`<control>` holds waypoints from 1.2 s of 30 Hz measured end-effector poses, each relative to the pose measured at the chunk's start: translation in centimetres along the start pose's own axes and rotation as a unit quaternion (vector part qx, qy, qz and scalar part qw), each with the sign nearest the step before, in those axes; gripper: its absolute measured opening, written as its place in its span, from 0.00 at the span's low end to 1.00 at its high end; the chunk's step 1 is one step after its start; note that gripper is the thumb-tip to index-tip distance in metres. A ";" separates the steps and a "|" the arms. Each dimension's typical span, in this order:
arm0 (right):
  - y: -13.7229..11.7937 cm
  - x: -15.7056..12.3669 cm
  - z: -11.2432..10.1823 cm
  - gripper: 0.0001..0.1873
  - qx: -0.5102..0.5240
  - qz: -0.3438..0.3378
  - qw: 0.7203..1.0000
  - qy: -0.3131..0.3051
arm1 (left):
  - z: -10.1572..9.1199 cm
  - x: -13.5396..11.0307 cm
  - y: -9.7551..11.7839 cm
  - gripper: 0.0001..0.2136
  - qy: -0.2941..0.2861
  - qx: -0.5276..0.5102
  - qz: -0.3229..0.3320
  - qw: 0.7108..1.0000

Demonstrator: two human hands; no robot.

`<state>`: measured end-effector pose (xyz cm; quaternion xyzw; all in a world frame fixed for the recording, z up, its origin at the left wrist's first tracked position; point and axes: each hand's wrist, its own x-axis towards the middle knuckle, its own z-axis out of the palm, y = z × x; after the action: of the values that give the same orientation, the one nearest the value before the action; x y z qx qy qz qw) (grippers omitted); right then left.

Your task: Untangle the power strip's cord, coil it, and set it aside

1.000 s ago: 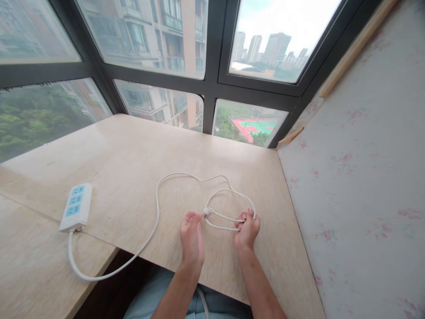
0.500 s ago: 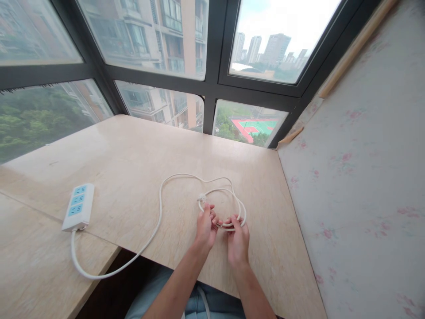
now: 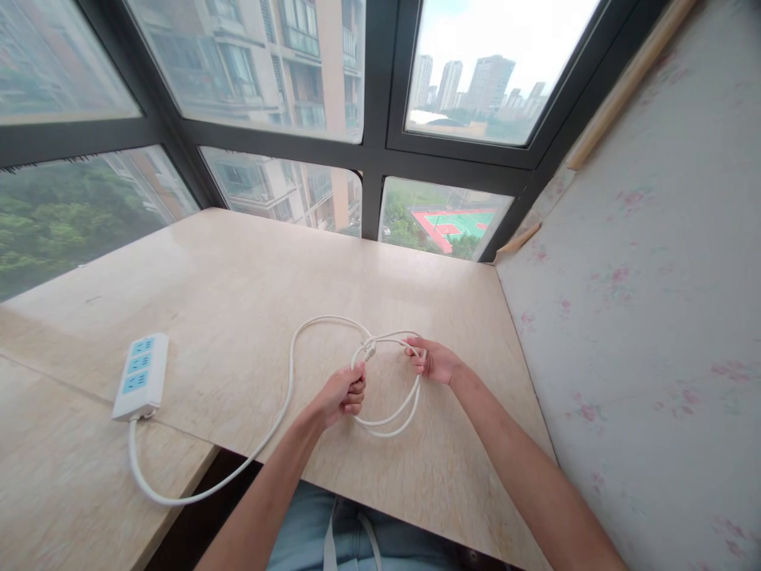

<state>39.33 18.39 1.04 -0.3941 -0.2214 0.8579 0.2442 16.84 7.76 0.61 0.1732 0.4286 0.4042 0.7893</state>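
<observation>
A white power strip (image 3: 140, 375) with blue sockets lies on the left of the beige marble sill (image 3: 238, 285). Its white cable (image 3: 284, 404) runs off the front edge, curves back up and ends in coiled loops near the middle. My left hand (image 3: 343, 393) is closed round the left side of the coil. My right hand (image 3: 434, 361) pinches the cable at the coil's right side, a little farther away. The white plug (image 3: 369, 347) sits at the top of the coil between my hands.
Dark-framed windows (image 3: 372, 159) close off the far side of the sill. A wall with flowered paper (image 3: 642, 317) rises on the right. A gap (image 3: 196, 492) opens between the two sill slabs near my lap, where my light jeans show.
My hands have moved apart from a close grip at the near side of the coil. The left now holds its left side, the right reaches farther out. The loops hang toward me.
</observation>
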 end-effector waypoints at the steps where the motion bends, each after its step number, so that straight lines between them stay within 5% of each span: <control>1: 0.1 0.1 0.2 0.11 -0.020 0.014 1.000 -0.013 | -0.7 -0.1 0.8 0.16 -0.018 0.031 -0.016 0.999; 6: 2.3 -0.3 1.2 0.20 -0.067 0.027 0.997 -0.038 | -2.5 0.2 4.8 0.16 -0.051 0.155 -0.057 0.985; 10: 5.2 -1.0 3.1 0.26 0.079 -0.100 0.991 0.041 | -1.7 1.4 5.7 0.13 0.030 0.142 0.084 0.986; 18: 9.9 -1.4 7.3 0.28 0.249 -0.336 0.898 0.140 | -1.1 -0.4 2.2 0.12 0.207 -0.054 0.182 0.960; 23: 11.6 -1.0 8.9 0.29 0.224 -0.394 0.869 0.198 | 1.3 -2.9 -1.0 0.05 0.158 -0.232 0.097 0.955; 25: 12.5 -1.0 9.9 0.28 0.227 -0.403 0.864 0.197 | 3.1 -2.7 -1.9 0.05 0.136 -0.293 0.094 0.942; 29: 14.2 -1.5 10.9 0.26 0.211 -0.401 0.874 0.173 | 5.1 -1.4 -2.6 0.08 0.182 -0.338 0.169 0.908; 34: 13.5 -3.3 8.1 0.14 0.211 -0.256 0.942 0.048 | 2.8 -1.3 -2.2 0.15 0.159 -0.341 0.183 0.908; 36: 12.2 -3.8 6.2 0.19 0.211 -0.187 0.959 -0.008 | 1.4 -1.8 -1.9 0.16 0.136 -0.331 0.170 0.918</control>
<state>33.70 5.45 -0.12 -0.2781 -0.1069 0.8272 0.4764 18.32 5.26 1.24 -0.0844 0.3377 0.6707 0.6550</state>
